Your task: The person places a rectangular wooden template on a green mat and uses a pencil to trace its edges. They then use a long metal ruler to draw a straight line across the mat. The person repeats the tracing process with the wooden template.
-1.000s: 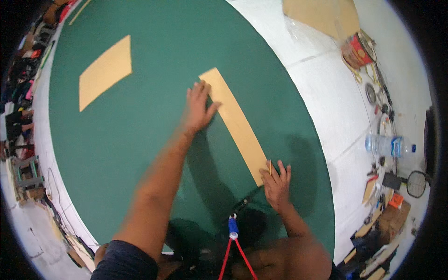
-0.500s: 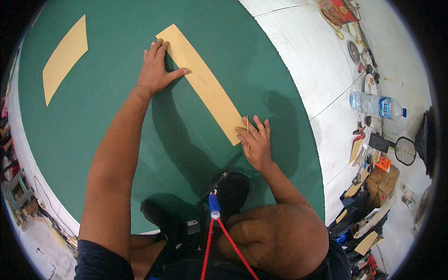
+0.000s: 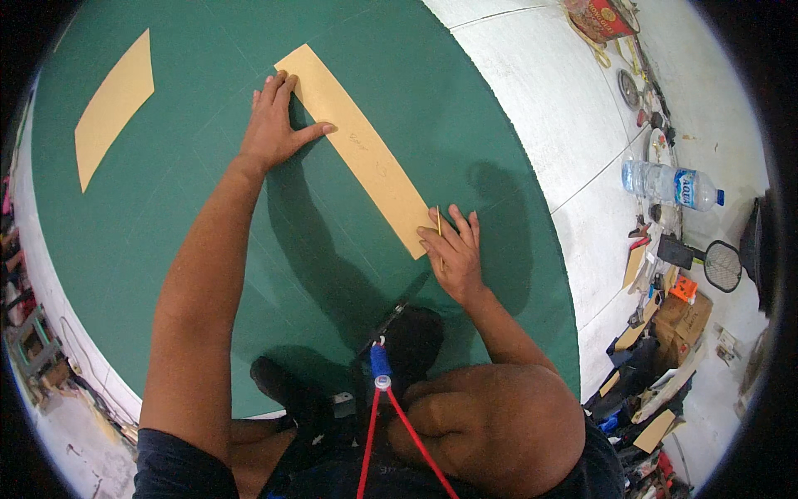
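Observation:
A long tan card strip [image 3: 353,137] with faint handwriting lies slantwise on the green cloth [image 3: 449,100]. My left hand [image 3: 278,125] is open at its far left edge, the thumb reaching onto the strip and the fingertips by its far corner. At the near right end, my right hand [image 3: 455,254] rests its fingertips on the card. A thin yellow stick [image 3: 439,220], perhaps a pen refill or slim pencil, is held between the right hand's fingers, pointing away from me. Another tan card piece [image 3: 115,108], curved and four-sided, lies apart at the far left.
My feet and bent knee [image 3: 499,424] are on the cloth's near side. Pale floor tiles [image 3: 532,66] border it on the right. Along the wall lie a plastic bottle [image 3: 672,185], a mesh racket [image 3: 721,266], a cardboard box [image 3: 682,324] and tools. Red cords [image 3: 420,445] hang in front of me.

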Demonstrator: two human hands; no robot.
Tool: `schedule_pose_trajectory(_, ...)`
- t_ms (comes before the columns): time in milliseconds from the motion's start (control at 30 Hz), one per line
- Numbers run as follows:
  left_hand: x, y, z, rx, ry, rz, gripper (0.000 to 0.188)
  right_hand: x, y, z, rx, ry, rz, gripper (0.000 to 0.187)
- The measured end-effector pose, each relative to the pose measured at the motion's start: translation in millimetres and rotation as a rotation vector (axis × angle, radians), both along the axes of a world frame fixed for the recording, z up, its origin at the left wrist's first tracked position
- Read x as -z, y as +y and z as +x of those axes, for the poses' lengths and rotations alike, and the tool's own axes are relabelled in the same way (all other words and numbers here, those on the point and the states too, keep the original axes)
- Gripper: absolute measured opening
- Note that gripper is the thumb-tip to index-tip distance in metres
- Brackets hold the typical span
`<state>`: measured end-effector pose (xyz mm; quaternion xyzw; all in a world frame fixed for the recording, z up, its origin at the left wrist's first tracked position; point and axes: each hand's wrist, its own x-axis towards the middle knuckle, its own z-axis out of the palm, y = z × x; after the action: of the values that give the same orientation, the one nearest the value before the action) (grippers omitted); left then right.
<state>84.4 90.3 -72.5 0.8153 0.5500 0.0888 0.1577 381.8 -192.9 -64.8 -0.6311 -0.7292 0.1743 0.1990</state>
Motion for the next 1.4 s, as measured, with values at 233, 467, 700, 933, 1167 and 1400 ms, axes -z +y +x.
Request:
schedule_pose_trajectory(233,-0.7,-0.4,2.1,0.017,-0.033,-0.003,0.122,0.2,-0.5,1.0,0.006,-0.011,-0.014,0.023)
schedule_pose_trajectory(467,9.5,-3.7,-4.3,0.036,-0.102,0.05,0.116,6.0,-3.2,-0.5,0.002,-0.036,0.027,0.026)
schedule_pose_trajectory(700,-1.5,-5.2,-1.9,0.019,-0.114,0.001,0.118,4.1,-4.0,-1.7,-0.012,-0.075,0.011,0.027)
schedule_pose_trajectory(933,-2.6,-5.2,-0.2,0.022,-0.109,-0.029,0.119,3.9,-3.2,0.0,-0.007,-0.064,0.001,0.026)
schedule_pose_trajectory(1167,-1.5,-4.8,-3.1,0.015,-0.097,-0.011,0.121,2.7,-1.2,-1.8,-0.012,-0.062,0.007,0.026)
schedule_pose_trajectory(1400,-14.1,-10.3,12.9,0.05,0.062,0.142,0.099,-5.8,-1.8,-0.3,-0.01,-0.065,-0.058,0.027)
